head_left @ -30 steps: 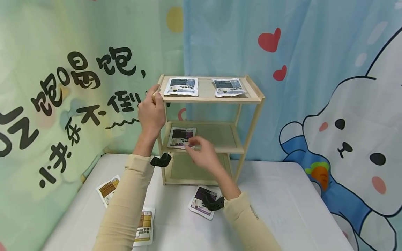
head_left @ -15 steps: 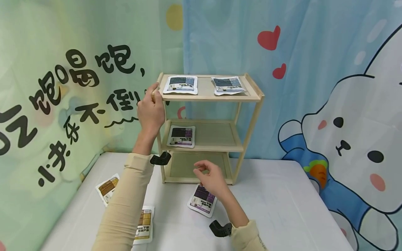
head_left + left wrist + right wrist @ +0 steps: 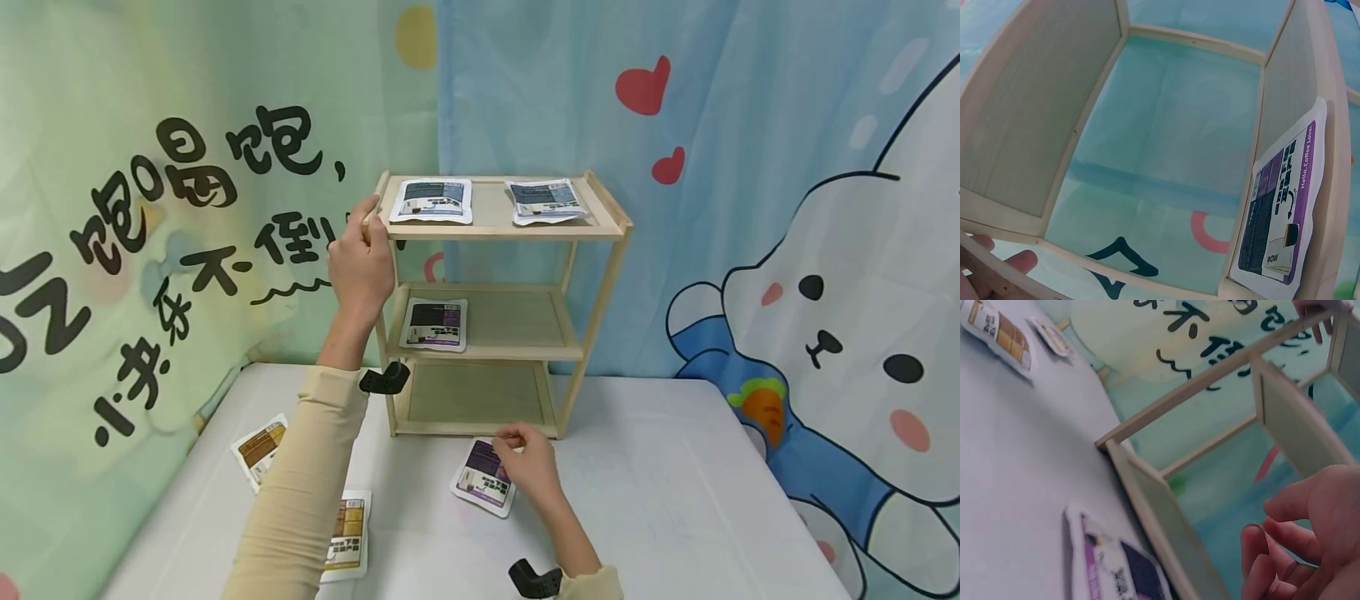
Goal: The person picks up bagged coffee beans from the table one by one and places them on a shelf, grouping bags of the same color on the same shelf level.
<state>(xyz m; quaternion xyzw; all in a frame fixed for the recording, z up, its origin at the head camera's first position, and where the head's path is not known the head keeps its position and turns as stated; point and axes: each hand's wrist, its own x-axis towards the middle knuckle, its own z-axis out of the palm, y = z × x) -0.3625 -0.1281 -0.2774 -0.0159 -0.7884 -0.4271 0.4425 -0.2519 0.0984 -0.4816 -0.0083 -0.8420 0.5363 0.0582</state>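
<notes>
A three-tier wooden shelf (image 3: 498, 234) stands on the white table. My left hand (image 3: 360, 262) grips the left end of its top tier, with fingertips at the rail in the left wrist view. My right hand (image 3: 528, 462), fingers loosely bent and holding nothing, is over the upper right corner of a purple and white coffee packet (image 3: 482, 485) lying before the shelf. In the right wrist view this packet (image 3: 1113, 569) lies below the fingers, apart from them. Another purple coffee packet (image 3: 434, 325) lies at the left of the middle tier.
Two blue and white packets, left (image 3: 432, 202) and right (image 3: 546, 202), lie on the top tier. A brown and white packet (image 3: 260, 450) and a yellow-brown one (image 3: 347, 537) lie on the table at left, partly behind the left sleeve. Printed curtains (image 3: 525, 100) hang behind.
My right hand has left the packet on the middle tier and come down toward the purple packet on the table. The left hand keeps its grip on the shelf.
</notes>
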